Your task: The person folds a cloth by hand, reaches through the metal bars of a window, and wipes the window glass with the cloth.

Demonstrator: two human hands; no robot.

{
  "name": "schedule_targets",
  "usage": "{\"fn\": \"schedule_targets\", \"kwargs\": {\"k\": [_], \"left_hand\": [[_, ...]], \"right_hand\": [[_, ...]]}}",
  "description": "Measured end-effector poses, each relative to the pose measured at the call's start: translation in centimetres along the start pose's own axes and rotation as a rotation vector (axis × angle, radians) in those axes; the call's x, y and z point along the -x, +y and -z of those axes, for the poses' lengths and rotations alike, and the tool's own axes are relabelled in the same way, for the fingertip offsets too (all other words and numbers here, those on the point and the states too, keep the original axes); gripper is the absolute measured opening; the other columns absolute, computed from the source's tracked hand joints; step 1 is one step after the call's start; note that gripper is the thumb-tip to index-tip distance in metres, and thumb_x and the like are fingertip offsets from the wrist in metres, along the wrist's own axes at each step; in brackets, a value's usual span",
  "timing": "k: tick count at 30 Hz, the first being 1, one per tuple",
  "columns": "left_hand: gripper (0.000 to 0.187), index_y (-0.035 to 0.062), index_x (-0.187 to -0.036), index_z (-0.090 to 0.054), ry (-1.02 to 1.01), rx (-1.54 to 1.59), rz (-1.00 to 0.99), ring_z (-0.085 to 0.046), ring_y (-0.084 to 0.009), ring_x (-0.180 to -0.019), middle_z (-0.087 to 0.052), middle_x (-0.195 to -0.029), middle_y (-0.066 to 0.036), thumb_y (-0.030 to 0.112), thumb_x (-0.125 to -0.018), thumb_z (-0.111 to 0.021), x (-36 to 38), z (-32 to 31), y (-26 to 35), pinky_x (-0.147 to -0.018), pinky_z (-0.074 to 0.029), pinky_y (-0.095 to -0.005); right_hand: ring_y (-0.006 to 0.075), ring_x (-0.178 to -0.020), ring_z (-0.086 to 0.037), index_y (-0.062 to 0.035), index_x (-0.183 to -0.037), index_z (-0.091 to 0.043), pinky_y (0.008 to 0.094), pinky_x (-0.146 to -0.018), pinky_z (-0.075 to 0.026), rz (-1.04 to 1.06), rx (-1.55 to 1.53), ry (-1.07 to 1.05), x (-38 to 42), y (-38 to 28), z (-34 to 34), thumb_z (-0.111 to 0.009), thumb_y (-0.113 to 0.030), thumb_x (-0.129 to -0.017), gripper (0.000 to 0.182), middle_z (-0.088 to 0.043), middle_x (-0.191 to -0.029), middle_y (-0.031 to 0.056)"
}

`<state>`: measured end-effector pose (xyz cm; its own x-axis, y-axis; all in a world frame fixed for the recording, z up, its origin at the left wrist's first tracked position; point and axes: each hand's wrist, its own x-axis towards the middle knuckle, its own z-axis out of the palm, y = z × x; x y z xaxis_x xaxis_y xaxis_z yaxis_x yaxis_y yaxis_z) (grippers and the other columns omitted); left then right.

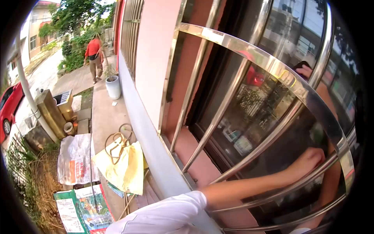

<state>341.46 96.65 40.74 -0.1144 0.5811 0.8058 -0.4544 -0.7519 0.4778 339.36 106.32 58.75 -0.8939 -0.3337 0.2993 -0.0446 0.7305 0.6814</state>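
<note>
My left hand (309, 158) reaches in from the bottom, out of a white sleeve. Its curled fingers are closed at a shiny metal bar (280, 189) of the window guard; the far side of the grip is hidden. Higher up, behind the guard's curved flat band (280, 69), my right hand (306, 71) is partly covered by an upright bar. Its fingers are bent around something small and dark that I cannot make out, close to the window glass (269, 97). Reflections in the glass blur the right forearm.
A yellow sack (126, 167) with a coiled hose (115, 150) lies on the ledge, beside a white sack (76, 163) and a green printed bag (68, 206). A grey bucket (113, 87) stands farther off. A person in red (93, 54) is on the path; a red car (9, 105) is parked left.
</note>
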Motion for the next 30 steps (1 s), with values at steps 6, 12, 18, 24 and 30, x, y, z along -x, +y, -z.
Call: {"fn": "schedule_targets", "kwargs": {"k": [6,12,18,24,30], "left_hand": [[0.023,-0.0010,-0.070,-0.052,0.136,-0.151,-0.137,-0.044,-0.0096,-0.058,-0.047,-0.060,-0.005,0.009,-0.087,-0.041,-0.1,-0.5,-0.4,-0.053,-0.036,-0.0248],[0.024,-0.0006,-0.071,-0.053,0.093,-0.032,0.016,-0.046,-0.0098,-0.060,-0.048,-0.061,-0.004,0.011,-0.090,-0.042,0.2,-0.5,1.0,-0.054,-0.038,-0.0247],[0.025,-0.0003,-0.072,-0.053,0.174,-0.006,0.021,-0.046,-0.0094,-0.060,-0.049,-0.061,-0.004,0.012,-0.091,-0.043,0.3,-0.7,-0.4,-0.055,-0.038,-0.0243],[0.023,0.0001,-0.071,-0.052,0.055,-0.042,0.027,-0.045,-0.0085,-0.057,-0.048,-0.059,-0.003,0.010,-0.089,-0.042,0.5,-0.2,0.9,-0.052,-0.035,-0.0238],[0.023,0.0004,-0.071,-0.052,0.055,0.010,0.023,-0.044,-0.0074,-0.058,-0.048,-0.060,-0.003,0.010,-0.089,-0.042,0.6,-0.6,0.7,-0.052,-0.035,-0.0235]], "right_hand": [[0.0414,-0.125,-0.035,-0.0121,-0.115,-0.056,0.0499,-0.101,-0.033,-0.216,0.514,0.474,1.3,8.3,7.0,-0.068,-0.014,-0.069,0.048,-0.040,-0.136,0.0172],[0.0398,-0.126,-0.035,-0.0108,-0.111,-0.056,0.0480,-0.101,-0.033,-0.166,0.275,0.439,-0.3,2.4,0.9,-0.067,-0.012,-0.069,0.044,-0.041,-0.135,0.0160],[0.0383,-0.127,-0.036,-0.0095,-0.108,-0.056,0.0461,-0.101,-0.034,-0.073,0.145,0.244,0.6,-1.8,-3.3,-0.067,-0.010,-0.070,0.039,-0.042,-0.135,0.0147],[0.0367,-0.128,-0.036,-0.0082,-0.104,-0.056,0.0442,-0.101,-0.034,-0.079,0.159,0.181,2.5,-2.0,-3.5,-0.066,-0.008,-0.071,0.035,-0.043,-0.134,0.0135],[0.0352,-0.128,-0.037,-0.0069,-0.100,-0.056,0.0423,-0.101,-0.035,-0.102,0.179,0.189,3.0,-1.8,-3.0,-0.065,-0.006,-0.071,0.030,-0.044,-0.134,0.0123]]}}
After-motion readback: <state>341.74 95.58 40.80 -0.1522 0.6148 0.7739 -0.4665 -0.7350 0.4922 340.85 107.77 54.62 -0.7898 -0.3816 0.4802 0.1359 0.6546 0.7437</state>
